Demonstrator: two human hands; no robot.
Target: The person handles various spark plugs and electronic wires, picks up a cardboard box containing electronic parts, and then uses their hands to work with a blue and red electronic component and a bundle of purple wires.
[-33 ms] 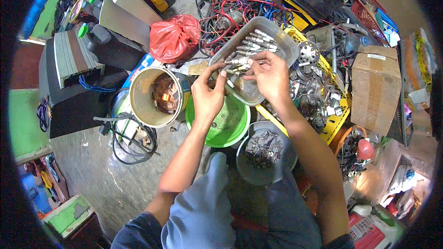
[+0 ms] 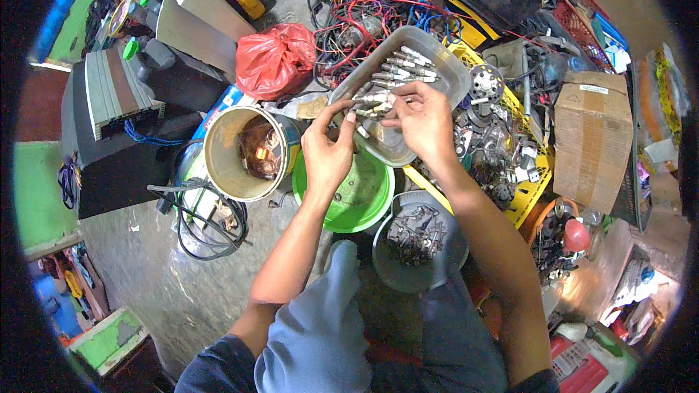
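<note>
Spark plugs [image 2: 397, 72] lie in a plastic tray [image 2: 448, 65], which sits behind a bowl [image 2: 357, 207] and a pan of metal parts [image 2: 419, 240]. A tin can [image 2: 233, 149] stands left of the bowl, a cardboard box [image 2: 593, 138] far right.

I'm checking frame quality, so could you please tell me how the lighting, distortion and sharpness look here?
Head view: strong fisheye bending with a black rim; even light at centre, where both hands, left hand and right hand, and the clear tray are sharp; bright glare at lower right; edges dim and soft.
</note>
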